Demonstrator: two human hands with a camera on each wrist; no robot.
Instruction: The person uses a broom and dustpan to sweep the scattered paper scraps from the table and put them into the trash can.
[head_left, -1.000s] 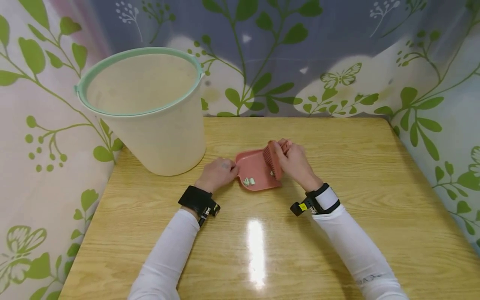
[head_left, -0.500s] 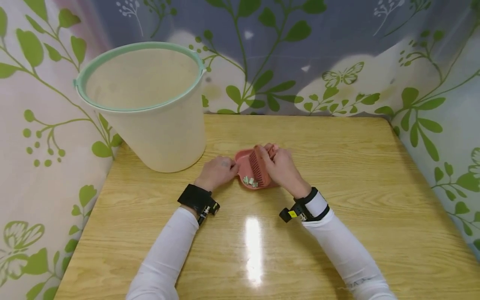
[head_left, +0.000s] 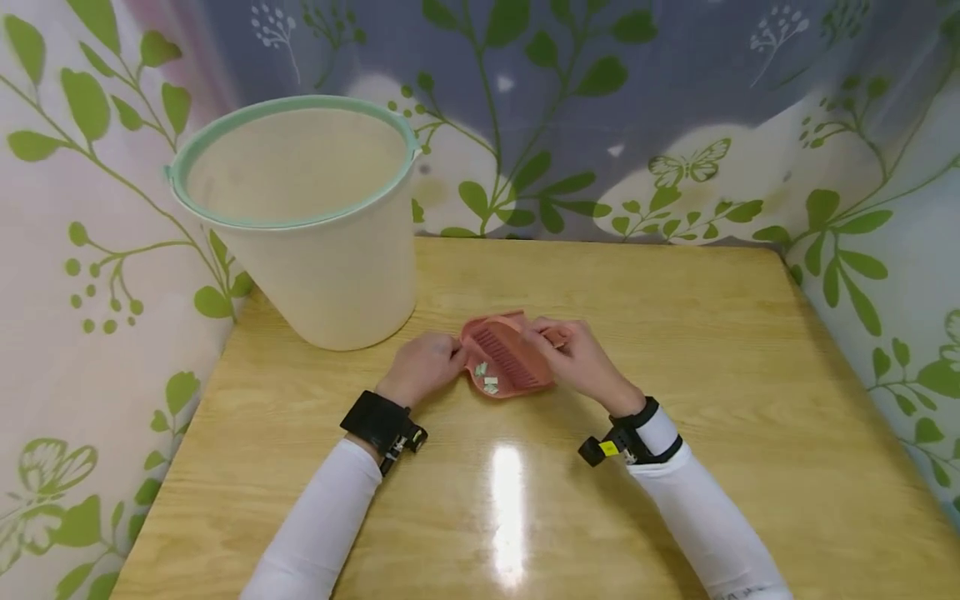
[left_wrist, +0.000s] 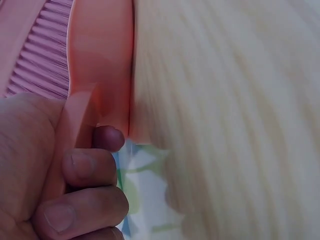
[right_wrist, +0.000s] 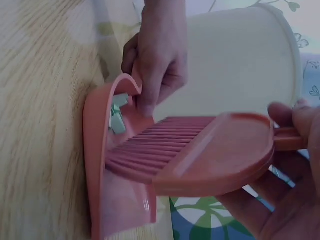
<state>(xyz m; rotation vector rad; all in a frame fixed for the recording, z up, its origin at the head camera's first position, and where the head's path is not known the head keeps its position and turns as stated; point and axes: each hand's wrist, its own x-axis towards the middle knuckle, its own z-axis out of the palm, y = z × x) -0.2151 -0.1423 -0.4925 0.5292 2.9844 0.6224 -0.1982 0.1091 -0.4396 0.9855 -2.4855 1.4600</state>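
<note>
My left hand (head_left: pixel 425 367) grips the short handle of a pink dustpan (right_wrist: pixel 95 165), its fingers curled round it in the left wrist view. In my right hand (head_left: pixel 581 360) is a small pink hand brush (right_wrist: pixel 215 155), held by its handle. The bristles (right_wrist: pixel 155 145) lean down into the pan. Several pale green scraps (head_left: pixel 489 382) lie in the pan near the handle end, beside the bristle tips. Seen from the right wrist, the pan lies at the wooden tabletop, and the brush hides part of its floor.
A tall cream bucket (head_left: pixel 330 283) with a mint green rim stands at the back left of the wooden table (head_left: pixel 675 317). Leaf-patterned curtains (head_left: pixel 540 125) hang behind the table and along both sides.
The right hand has swept the brush leftward into the dustpan, and the scraps now sit bunched near the handle end. The left hand and pan have shifted slightly toward the person.
</note>
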